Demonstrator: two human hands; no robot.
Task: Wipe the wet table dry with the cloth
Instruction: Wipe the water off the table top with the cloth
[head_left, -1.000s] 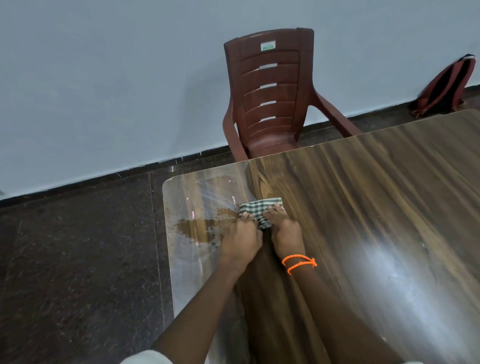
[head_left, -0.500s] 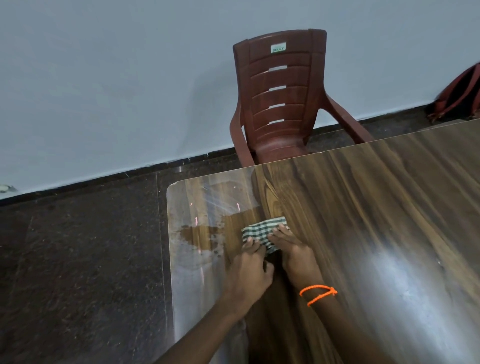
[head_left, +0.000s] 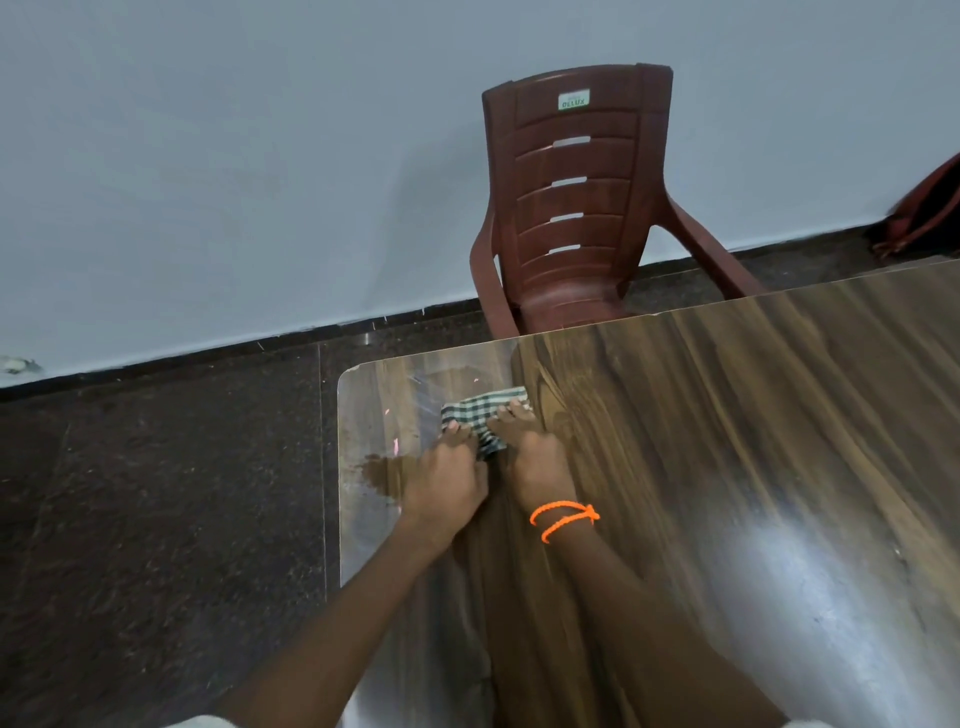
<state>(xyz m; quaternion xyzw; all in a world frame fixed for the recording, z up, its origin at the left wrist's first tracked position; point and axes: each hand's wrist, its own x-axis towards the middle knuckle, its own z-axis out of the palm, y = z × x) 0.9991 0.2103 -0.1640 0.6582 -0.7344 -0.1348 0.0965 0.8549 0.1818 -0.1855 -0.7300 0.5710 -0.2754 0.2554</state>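
A folded green-and-white checked cloth lies flat on the glossy wooden table near its far left corner. My left hand and my right hand lie side by side, fingers pressing down on the near part of the cloth. An orange thread band circles my right wrist. A dark wet patch spreads on the table just left of my left hand, close to the left edge. Streaky sheen covers the corner beyond the cloth.
A maroon plastic armchair stands against the pale wall, right behind the table's far edge. A reddish bag leans at the wall on the far right. Dark speckled floor lies to the left of the table.
Both hands have pushed the cloth a little away from me and to the left, towards the table's corner. The wet patch now lies beside my left hand instead of ahead of it.
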